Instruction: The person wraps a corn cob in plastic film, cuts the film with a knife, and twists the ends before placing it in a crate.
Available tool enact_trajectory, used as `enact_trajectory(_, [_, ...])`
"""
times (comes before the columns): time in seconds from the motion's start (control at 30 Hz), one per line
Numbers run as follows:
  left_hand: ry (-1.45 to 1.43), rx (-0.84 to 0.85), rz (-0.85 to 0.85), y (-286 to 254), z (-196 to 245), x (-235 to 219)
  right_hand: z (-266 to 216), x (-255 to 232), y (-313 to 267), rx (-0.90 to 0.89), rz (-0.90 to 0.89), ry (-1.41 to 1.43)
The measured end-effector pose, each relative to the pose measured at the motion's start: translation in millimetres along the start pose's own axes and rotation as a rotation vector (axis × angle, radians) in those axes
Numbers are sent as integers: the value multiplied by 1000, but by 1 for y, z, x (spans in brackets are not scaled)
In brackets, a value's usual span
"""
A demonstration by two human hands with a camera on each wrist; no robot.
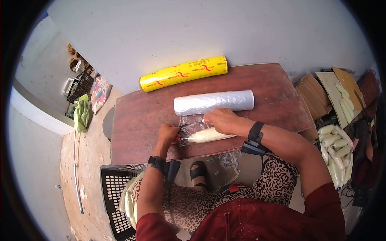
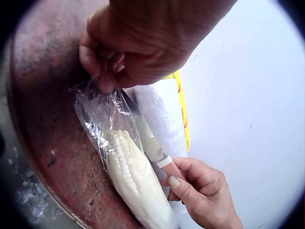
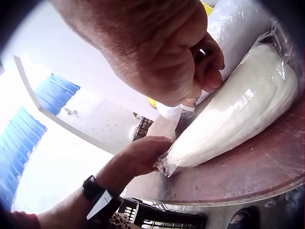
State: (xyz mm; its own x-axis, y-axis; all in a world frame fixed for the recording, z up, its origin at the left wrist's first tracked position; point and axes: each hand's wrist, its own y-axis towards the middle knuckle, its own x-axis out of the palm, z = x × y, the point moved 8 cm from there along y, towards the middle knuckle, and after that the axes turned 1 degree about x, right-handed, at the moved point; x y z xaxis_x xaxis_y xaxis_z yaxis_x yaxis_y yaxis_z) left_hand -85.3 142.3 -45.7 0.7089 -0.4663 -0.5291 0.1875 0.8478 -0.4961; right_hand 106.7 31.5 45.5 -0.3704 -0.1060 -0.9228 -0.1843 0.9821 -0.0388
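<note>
An ear of corn (image 1: 207, 135) in its pale husk lies near the table's front edge, wrapped in clear film; a row of white kernels shows in the left wrist view. My left hand (image 1: 169, 133) pinches the loose film (image 2: 102, 114) past the ear's left end and draws it taut. A knife (image 2: 151, 144) is in my right hand (image 1: 222, 120), gripped by its pinkish handle. Its blade lies along the ear's far side, with the tip by the film near my left fingers. Just beyond stands the large roll of clear film (image 1: 215, 103), lying on its side.
At the back of the brown table (image 1: 273, 92) a yellow printed roll (image 1: 185, 74) rests by the wall. A black crate (image 1: 114, 193) stands at lower left, holding pale ears. Several wrapped ears (image 1: 337, 152) are piled at right beside cardboard (image 1: 311, 96).
</note>
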Motion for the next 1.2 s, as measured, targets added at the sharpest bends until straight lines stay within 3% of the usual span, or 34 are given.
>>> enact_trajectory(0.27, [-19, -14, -11, 4, -3, -1, 5, 2, 2, -53, 43, -63])
enact_trajectory(0.57, [-3, -23, -32, 4, -4, 0, 47, -22, -31, 51, 8, -64])
enact_trajectory(0.77, [-28, -25, -27, 7, -6, 0, 101, -44, -80, -63, 119, -60])
enact_trajectory(0.87, [-35, -23, -37, 9, -8, 0, 124, -59, -118, -63, 171, -194])
enact_trajectory(0.97, [-42, -15, -53, 10, -9, 0, 177, -60, -157, 147, 90, -148])
enact_trajectory(1.07, [1, -16, -62, 8, -6, -3, 230, -54, -197, 305, 133, -36])
enact_trajectory(1.13, [85, -27, -57, 9, -4, -4, 227, -56, -212, 229, 180, -76])
enact_trajectory(1.2, [442, 279, 232, 3, 22, -20, 224, -57, -220, 202, 220, -63])
